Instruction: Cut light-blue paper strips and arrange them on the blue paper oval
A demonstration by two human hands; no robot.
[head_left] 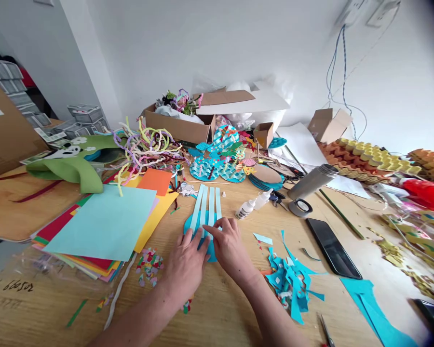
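A round bright-blue disc lies on the table in front of me. Several pale-blue paper strips run side by side across it, their far ends reaching past its rim onto the wood. My left hand rests on the disc's near left part, fingers apart and pressed on the strips' near ends. From the right, my right hand touches the strips with its index finger stretched out; its other fingers are bent and partly hidden. Right of the strips, a small white glue bottle lies tilted beside another white bottle.
Coloured paper sheets are stacked at left, near confetti. Blue scraps, a phone and scissors lie at right. Behind are pipe cleaners, decorated blue discs, a grey flask and egg cartons.
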